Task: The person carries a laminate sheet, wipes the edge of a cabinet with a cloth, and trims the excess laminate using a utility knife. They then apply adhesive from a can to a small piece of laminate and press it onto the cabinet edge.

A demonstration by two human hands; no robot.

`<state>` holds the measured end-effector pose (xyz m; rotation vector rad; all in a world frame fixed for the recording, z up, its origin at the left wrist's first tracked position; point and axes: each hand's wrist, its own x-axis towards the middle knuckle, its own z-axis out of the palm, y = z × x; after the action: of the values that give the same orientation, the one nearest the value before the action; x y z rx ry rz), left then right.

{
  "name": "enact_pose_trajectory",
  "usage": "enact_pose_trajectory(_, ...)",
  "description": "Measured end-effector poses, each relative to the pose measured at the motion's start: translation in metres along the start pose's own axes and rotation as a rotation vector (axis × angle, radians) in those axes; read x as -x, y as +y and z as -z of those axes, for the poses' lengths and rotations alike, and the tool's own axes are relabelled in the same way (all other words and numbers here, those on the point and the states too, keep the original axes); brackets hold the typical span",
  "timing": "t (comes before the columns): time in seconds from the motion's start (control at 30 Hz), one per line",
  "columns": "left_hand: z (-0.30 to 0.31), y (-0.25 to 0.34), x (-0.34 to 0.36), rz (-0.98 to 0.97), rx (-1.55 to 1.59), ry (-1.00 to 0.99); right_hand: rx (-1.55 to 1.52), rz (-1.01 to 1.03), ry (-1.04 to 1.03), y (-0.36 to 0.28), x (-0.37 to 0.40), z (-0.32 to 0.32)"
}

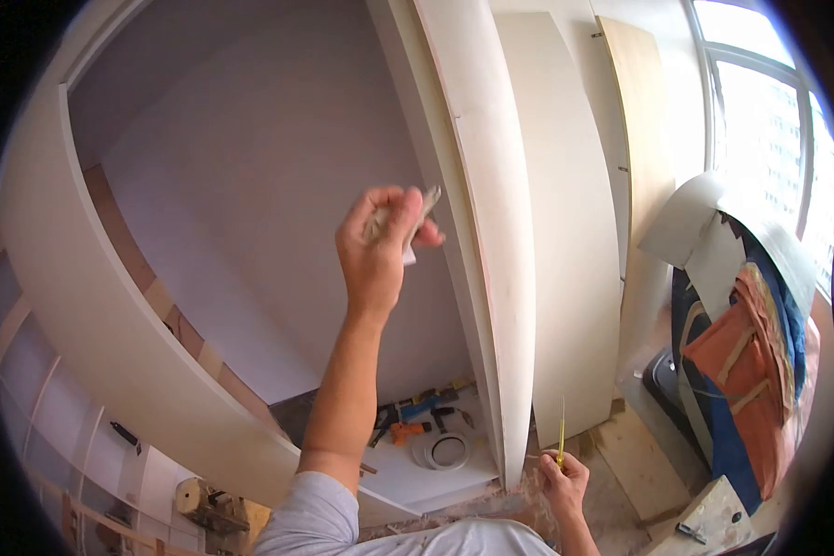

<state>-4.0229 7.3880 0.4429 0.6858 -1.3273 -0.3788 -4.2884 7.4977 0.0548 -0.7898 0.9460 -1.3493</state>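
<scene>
My left hand (pixel 380 243) is raised in front of the grey back panel (pixel 250 167) of a large white frame. Its fingers are curled round a crumpled, pale cloth (pixel 376 225), part of which pokes out near the fingertips. Low on the right, my right hand (pixel 565 477) pinches the yellow handle of a thin screwdriver (pixel 561 445), its narrow shaft pointing up. The long white edge board (pixel 486 185) of the frame stands between the two hands.
Tools, an orange drill (pixel 410 432) and a white ring-shaped roll (pixel 448 451) lie inside the frame's lower end. Tall panels (pixel 565 222) lean on the wall at right. Beside the window (pixel 760 120) is an orange and blue bag (pixel 741 361). A wood board (pixel 639 463) lies on the floor.
</scene>
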Motion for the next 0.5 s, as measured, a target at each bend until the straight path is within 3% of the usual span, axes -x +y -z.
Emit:
enact_pose_trajectory(0.13, -0.020, 0.045, -0.044, -0.279, -0.158, 0.013, 0.035, -0.022, 0.038, -0.004, 0.000, 0.007)
enact_pose_trajectory(0.23, -0.028, 0.072, -0.082, -0.375, -0.194, 0.045, 0.054, -0.046, 0.059, -0.016, 0.003, 0.006)
enact_pose_trajectory(0.5, -0.044, 0.119, -0.135, -0.368, -0.492, -0.003, 0.081, 0.018, 0.033, 0.004, -0.005, 0.026)
